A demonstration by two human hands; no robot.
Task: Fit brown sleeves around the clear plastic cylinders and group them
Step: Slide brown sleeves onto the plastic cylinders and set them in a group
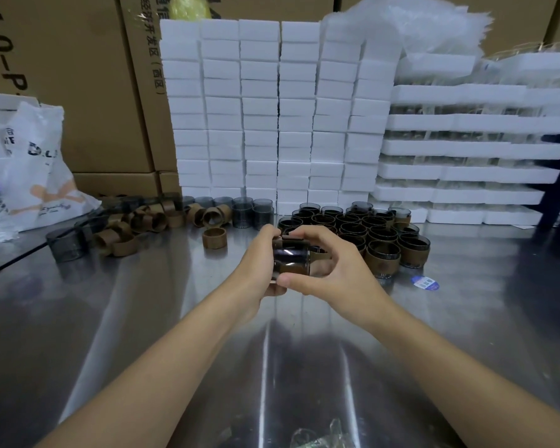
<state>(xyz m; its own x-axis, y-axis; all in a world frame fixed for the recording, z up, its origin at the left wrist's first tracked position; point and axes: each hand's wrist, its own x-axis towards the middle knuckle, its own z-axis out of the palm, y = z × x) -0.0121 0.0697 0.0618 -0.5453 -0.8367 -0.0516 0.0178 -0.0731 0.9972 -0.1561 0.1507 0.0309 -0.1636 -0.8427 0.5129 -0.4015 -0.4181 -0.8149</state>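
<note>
So here's where we're at: we've got one clear cylinder (pixel 291 258) up off the worktop (pixel 175 334), tipped on its side right between our two hands. Our left grip (pixel 260 253) is curled round its left end, fingers over the top. Our right grip (pixel 332 270) holds it from the other side, with the thumb on the near lower edge and the forefinger laid across the top, so both grips are closed on the same piece. A bit of brown sleeve (pixel 320 253) shows inside the right grip, but we can't tell how far on it sits. Just behind and to the right of our hands is the finished bunch, sleeved cylinders (pixel 382 240) standing upright and packed tight together. Off to the left there's a messy heap of loose sleeves (pixel 136 226), with one lone sleeve (pixel 214 237) standing nearer to us. A short row of bare cylinders (pixel 243 211) sits behind it, up against the wall of white foam blocks (pixel 272 108). Foam trays (pixel 466 150) are stacked on the right, and a white plastic bag (pixel 39 176) sits at far left.
</note>
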